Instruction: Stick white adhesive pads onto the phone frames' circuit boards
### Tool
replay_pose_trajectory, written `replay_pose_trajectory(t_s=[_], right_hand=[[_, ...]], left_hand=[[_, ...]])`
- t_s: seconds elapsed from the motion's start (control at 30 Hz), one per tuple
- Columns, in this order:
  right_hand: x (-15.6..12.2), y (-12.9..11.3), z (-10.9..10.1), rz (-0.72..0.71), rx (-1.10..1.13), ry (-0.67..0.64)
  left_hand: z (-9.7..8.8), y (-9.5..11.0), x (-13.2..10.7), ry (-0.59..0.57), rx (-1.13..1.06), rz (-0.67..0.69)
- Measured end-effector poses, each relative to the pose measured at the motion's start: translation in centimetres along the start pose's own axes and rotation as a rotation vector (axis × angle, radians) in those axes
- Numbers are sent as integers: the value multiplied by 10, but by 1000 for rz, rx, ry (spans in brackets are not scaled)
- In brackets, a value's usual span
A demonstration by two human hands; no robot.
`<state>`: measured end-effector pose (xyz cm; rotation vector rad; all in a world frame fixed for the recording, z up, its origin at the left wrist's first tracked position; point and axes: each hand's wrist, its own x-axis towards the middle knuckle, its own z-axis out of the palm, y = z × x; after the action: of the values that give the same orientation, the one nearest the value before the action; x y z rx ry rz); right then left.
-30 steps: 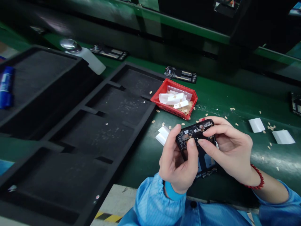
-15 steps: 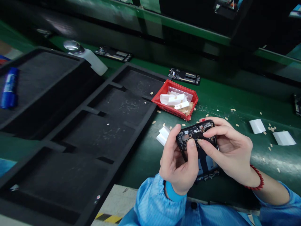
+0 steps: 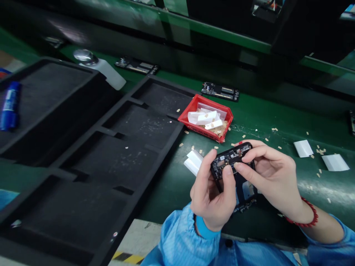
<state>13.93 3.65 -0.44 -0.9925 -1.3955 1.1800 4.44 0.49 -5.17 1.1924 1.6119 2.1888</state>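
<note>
Both of my hands hold a black phone circuit board assembly [image 3: 232,157] above the green table. My left hand [image 3: 212,195] grips its left side, thumb pressed on the top face. My right hand [image 3: 270,177] wraps the right side, thumb and forefinger pinched on the board's upper edge. A red bead bracelet circles my right wrist. The lower part of the board is partly hidden behind my fingers.
A red bin [image 3: 206,116] with white strips and tan scraps sits just beyond. A black foam tray [image 3: 119,147] with several compartments fills the left. White folded strips [image 3: 194,161], white paper pieces [image 3: 303,147], other boards [image 3: 221,91], a white bottle [image 3: 104,68] and a blue tube [image 3: 9,105] lie around.
My hands and the board have shifted slightly right and down; the left thumb slid a little along the board. Grip is unchanged.
</note>
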Motion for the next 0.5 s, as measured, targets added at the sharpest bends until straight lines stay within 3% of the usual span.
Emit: replay_pose_trajectory(t_s=[0.33,0.5], right_hand=[[9,5,-7,31,80,-61],[-10,6,-8,85,139,-161]], left_hand=[[-7,0,2,-50,-101,-138],[-7,-3,4,-17,-99,-219]])
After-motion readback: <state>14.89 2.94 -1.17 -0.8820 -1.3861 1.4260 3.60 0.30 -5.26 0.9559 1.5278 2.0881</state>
